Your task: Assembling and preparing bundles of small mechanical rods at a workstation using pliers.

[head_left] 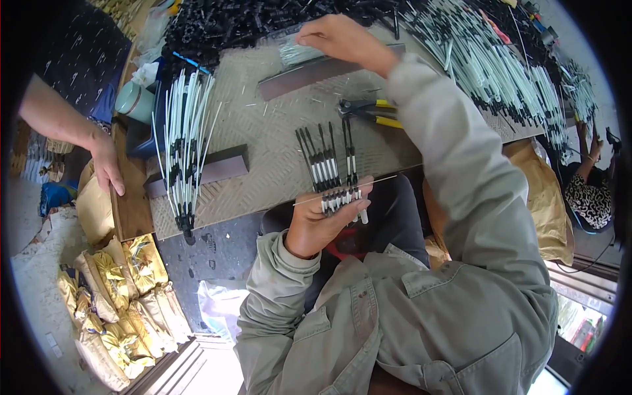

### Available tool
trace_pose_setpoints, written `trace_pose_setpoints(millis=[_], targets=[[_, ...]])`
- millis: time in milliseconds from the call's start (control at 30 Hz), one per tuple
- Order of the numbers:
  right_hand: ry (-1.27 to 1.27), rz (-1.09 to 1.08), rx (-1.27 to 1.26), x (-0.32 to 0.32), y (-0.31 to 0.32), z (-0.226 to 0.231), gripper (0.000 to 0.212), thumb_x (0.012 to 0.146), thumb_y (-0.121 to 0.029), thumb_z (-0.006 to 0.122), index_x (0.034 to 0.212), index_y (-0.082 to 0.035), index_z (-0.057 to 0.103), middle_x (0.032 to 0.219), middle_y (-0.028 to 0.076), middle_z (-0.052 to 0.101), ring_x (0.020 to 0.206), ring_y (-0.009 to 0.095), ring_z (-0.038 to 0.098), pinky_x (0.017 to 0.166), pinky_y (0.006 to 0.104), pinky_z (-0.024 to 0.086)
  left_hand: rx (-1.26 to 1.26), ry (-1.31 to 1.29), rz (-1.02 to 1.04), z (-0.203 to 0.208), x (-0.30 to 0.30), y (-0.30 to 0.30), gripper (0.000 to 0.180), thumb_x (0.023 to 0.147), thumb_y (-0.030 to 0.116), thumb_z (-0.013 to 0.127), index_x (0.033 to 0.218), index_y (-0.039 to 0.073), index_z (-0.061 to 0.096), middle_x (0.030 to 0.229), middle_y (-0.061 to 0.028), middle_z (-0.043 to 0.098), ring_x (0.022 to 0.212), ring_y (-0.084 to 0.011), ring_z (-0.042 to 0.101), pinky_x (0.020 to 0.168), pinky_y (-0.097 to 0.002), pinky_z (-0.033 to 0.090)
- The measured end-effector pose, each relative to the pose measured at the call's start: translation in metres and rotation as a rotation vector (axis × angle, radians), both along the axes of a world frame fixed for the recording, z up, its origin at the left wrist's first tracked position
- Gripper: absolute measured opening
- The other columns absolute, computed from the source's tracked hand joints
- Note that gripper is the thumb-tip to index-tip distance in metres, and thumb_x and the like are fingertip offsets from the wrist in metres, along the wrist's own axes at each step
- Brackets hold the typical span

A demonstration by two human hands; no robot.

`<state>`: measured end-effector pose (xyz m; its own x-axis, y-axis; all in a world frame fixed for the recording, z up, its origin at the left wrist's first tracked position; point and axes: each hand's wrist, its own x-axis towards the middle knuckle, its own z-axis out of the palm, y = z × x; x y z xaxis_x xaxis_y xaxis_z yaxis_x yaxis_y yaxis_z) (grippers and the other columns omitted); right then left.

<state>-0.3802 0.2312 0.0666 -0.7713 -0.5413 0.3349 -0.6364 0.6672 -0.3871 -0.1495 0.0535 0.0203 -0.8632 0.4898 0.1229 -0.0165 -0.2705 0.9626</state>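
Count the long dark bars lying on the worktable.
2. One bar lies near the right hand; the other bar lies under the bundle of white rods at left. Others may be hidden from view.

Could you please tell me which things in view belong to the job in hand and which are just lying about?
Apparently in the job:
black-and-white rods in the left hand
thin stick across them
thin pale pieces at the right hand
pliers, perhaps

Apparently lying about:
pale green canister
white plastic bag
yellow packages
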Motion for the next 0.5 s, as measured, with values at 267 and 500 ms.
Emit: trace_pose_setpoints(millis=[267,500], targets=[[0.502,-0.122,0.720,-0.029,-0.028,-0.012,0.015,0.077,-0.016,0.054,0.079,-0.004,0.061,0.074,0.010,0.060,0.068,0.025,0.060,0.057,0.0339,0.050,-0.085,0.204,-0.042,0.000,-0.003,-0.007,0.032,0.074,-0.011,0.062,0.105,-0.003,0.061,0.110,-0.0172,0.060,0.105,-0.0220,0.058,0.090,-0.0272,0.044],[0.626,-0.015,0.650,-0.050,-0.002,-0.038,0.013,0.076,-0.016,0.053,0.077,-0.005,0.060,0.076,0.010,0.059,0.067,0.022,0.059,0.052,0.0326,0.048,-0.113,0.265,-0.075,-0.012,0.001,-0.004,0.036,0.069,-0.002,0.068,0.105,-0.001,0.062,0.109,-0.0194,0.060,0.102,-0.0282,0.059,0.090,-0.0320,0.045]])
